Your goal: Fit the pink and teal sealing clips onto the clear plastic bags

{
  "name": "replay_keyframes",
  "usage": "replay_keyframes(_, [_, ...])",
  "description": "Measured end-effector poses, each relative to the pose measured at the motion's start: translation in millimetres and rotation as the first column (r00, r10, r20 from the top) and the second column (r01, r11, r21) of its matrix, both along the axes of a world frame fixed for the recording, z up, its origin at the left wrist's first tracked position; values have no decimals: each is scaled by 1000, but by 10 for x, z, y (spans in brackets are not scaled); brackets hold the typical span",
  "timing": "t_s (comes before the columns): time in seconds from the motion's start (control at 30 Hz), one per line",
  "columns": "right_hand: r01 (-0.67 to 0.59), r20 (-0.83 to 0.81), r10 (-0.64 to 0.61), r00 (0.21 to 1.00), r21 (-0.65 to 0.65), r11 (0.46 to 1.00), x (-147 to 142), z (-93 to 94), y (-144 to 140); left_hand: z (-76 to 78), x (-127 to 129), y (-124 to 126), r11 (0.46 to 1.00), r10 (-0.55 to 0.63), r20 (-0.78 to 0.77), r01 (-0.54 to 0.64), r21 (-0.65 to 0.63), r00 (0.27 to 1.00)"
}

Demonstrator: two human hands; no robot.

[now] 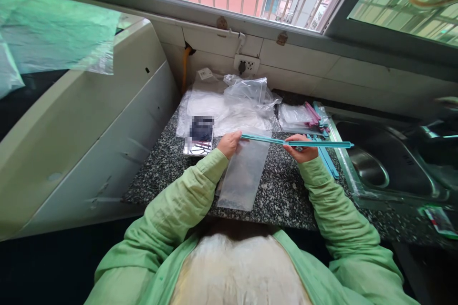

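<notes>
Teal sealing stick (296, 143) — pinched in left grip (229, 144) and right grip (300, 148).

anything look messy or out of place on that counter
Mostly tidy. The loose heap of crumpled clear plastic bags at the back of the speckled granite counter looks untidy, and the clear bag hanging from the long blue sealing stick overhangs the front edge. Nothing spilled or broken.

My left hand (229, 144) raised, fingers pinched closed, thumb on top. My right hand (301, 148) level with it, fingers curled shut. Both forearms angled inward.
</notes>
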State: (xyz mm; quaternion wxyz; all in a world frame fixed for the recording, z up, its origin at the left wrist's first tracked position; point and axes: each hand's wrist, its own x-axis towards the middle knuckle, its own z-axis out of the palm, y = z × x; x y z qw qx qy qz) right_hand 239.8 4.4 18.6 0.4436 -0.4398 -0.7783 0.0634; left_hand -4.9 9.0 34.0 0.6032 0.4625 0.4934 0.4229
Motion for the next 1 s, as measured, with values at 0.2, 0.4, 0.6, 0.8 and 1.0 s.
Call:
replay_keyframes(0.2, [23,-39,-25,999,-42,999,-17,21,-7,-85,-18,51,1000,8,76,-7,-9,997])
replay_keyframes(0.4, [72,-113,-73,991,-10,997,-95,68,-80,-53,-38,38,998,-49,139,52,-18,989])
replay_keyframes(0.6, [217,-203,-207,957,30,976,-95,90,-107,-100,-38,42,996,-84,131,80,37,988])
replay_keyframes(0.8, [336,-289,-322,902,-3,942,-94,51,-82,-48,-56,-20,990,-139,205,128,66,969])
replay_keyframes(1.0, [264,-233,-262,937,-24,964,-214,-18,-124,31,-48,-100,980,-192,269,169,106,944])
